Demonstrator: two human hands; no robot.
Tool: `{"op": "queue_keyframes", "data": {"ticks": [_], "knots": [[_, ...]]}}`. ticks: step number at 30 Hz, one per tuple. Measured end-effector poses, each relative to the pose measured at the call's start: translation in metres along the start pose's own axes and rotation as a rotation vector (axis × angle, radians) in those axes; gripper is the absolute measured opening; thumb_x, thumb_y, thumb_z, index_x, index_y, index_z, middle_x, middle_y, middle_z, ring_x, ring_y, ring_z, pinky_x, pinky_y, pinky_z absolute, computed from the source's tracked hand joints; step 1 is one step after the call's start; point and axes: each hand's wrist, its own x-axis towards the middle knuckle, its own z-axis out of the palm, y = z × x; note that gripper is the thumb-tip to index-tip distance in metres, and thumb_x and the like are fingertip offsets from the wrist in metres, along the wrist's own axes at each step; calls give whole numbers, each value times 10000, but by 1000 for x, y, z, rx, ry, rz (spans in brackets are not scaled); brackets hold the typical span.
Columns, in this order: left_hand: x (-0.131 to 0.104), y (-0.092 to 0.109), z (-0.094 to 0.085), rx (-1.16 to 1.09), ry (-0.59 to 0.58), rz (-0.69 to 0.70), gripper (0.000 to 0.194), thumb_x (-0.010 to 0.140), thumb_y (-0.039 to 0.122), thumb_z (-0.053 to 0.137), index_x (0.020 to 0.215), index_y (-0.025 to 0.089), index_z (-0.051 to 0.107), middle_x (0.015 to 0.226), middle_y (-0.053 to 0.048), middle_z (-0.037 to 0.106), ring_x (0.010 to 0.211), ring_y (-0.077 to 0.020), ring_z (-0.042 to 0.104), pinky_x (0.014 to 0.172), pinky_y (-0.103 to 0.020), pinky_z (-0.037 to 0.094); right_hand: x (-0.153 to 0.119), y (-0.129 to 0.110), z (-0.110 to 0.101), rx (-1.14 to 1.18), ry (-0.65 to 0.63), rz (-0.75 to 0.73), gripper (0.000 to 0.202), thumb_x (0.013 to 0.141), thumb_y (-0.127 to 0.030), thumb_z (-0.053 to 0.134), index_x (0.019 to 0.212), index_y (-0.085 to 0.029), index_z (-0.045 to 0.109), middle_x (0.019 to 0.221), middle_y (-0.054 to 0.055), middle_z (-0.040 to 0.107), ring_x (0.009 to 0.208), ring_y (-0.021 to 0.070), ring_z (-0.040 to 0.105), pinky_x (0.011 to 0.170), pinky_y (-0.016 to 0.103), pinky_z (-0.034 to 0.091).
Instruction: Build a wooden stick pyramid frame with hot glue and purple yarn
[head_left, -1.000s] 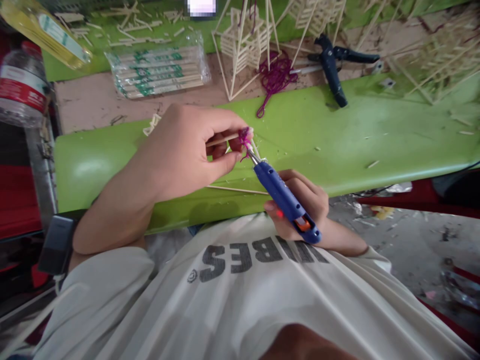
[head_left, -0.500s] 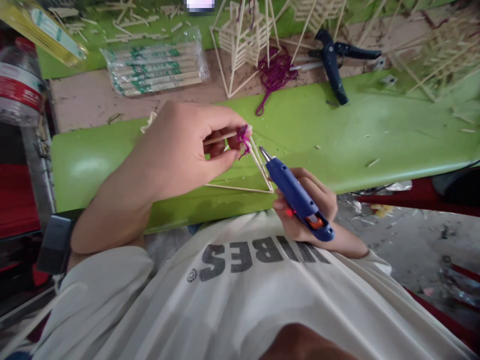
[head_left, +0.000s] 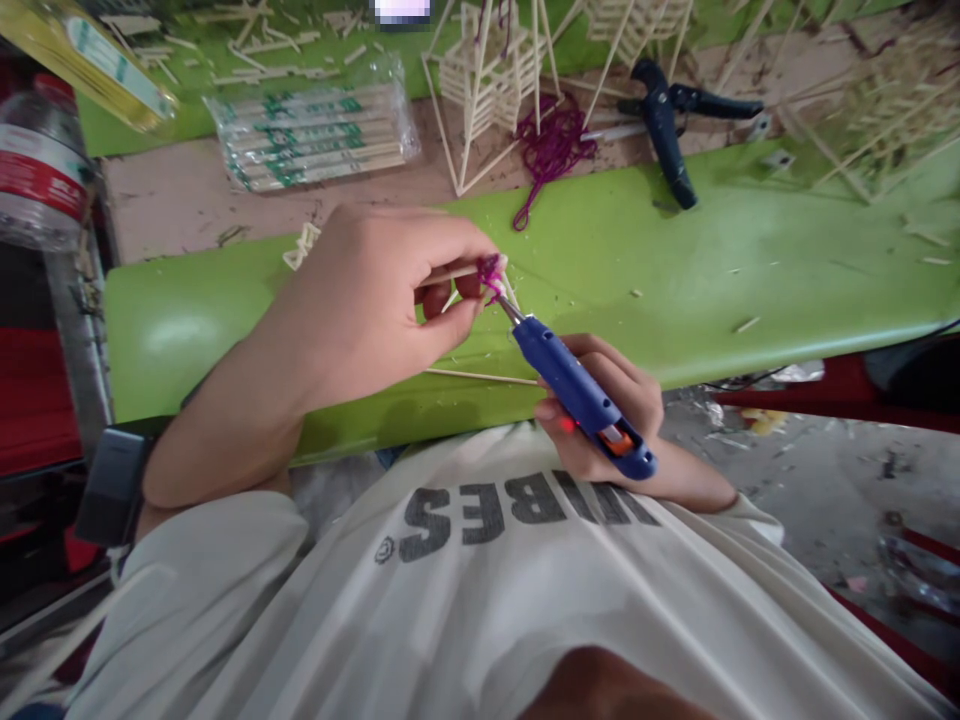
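My left hand (head_left: 397, 300) pinches a corner of a thin wooden stick frame (head_left: 480, 376), where purple string (head_left: 491, 275) is wound round the joint. Part of the frame lies hidden behind that hand and the tool. My right hand (head_left: 600, 400) is wrapped round a blue hot glue gun (head_left: 574, 385) with a small red light glowing at its side. The gun's metal nozzle meets the string-wrapped corner, close to the left fingertips; whether it touches the string or only the sticks I cannot tell.
Behind the green board (head_left: 750, 260) lie a plastic-wrapped pack of sticks (head_left: 315, 130), a heap of purple string (head_left: 551, 150), black-handled cutters (head_left: 664, 120) and a stick-built model (head_left: 487, 85). Bottles (head_left: 37, 170) stand at the left. Wood scraps are scattered about.
My right hand has brought the glue gun left and slightly up, so its nozzle now meets the string-tied corner. My left hand has shifted slightly right, still pinching the frame.
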Motion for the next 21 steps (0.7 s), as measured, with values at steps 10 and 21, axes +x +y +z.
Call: {"op": "queue_keyframes", "data": {"ticks": [10,21], "knots": [[-1,0,-1,23,6,8,242,954,57,747,1158,176,800,911,43,740,731,-64,579,705,-235,414,1,0,1,1,14,1,142,939,-318,810,994,-234,710,1077,86,781,784,191,735,637,339,628],[-4,5,-4,75,-33,-15,205,1027,152,729,1217,211,784,954,45,753,806,-86,673,767,-244,479,2,-2,1,-34,-5,-18,204,939,-328,792,925,-237,609,1056,98,782,753,180,710,601,312,575]]}}
